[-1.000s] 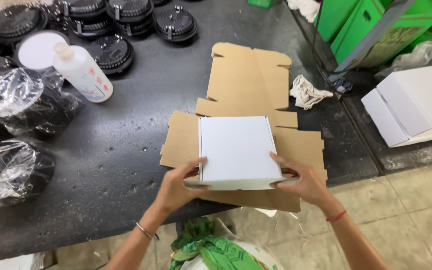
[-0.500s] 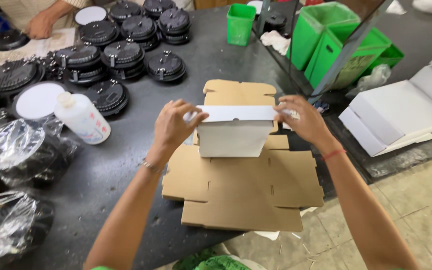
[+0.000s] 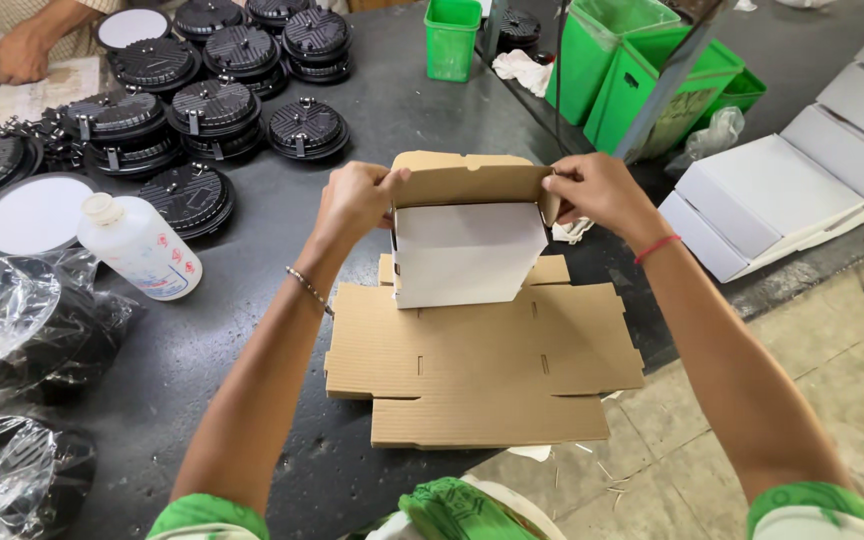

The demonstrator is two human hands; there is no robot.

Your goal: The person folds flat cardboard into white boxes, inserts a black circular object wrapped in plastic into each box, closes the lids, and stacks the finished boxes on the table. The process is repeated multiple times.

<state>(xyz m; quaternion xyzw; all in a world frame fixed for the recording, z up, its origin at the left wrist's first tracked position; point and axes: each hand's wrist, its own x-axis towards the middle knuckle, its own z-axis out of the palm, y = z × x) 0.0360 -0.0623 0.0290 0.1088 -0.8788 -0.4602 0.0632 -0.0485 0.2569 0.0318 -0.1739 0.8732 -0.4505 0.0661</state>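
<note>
left hand (image 3: 352, 200) pinched the left corner of the raised cardboard flap (image 3: 467, 182); right hand (image 3: 592, 195) pinched its right corner, both closed on it, so the white-faced panel (image 3: 467, 255) stood upright between them.

entries, largest to smallest:

- table (image 3: 402, 110), dark and scuffed. the flat work lay at its near edge.
- cardboard box blank (image 3: 482, 360), brown, slotted, unfolded flat under the raised panel. its near flap overhung the table edge; judged risk: a tug on the upright part could drag the sheet off toward the floor.
- white flat boxes (image 3: 782, 195), stacked to the right, well apart.
- green bins (image 3: 642, 70), far right, behind a slanted metal bar.
- bagged black parts in clear plastic (image 3: 22, 320), at left.
- black round housings (image 3: 202, 100), in stacks across the far left; another person's hand (image 3: 17, 55) rested near them.
- white round disc (image 3: 37, 215), beside the stacks.
- white plastic bottle (image 3: 142, 245), lying tilted, near the blank's left side. judged risk: a left elbow swing could knock it rolling.
- white rag (image 3: 522, 70), far side.

judged risk on the fold itself: uneven pull from the two hands could skew the crease or tear the corner tabs, since the flap was gripped only at its ends.
</note>
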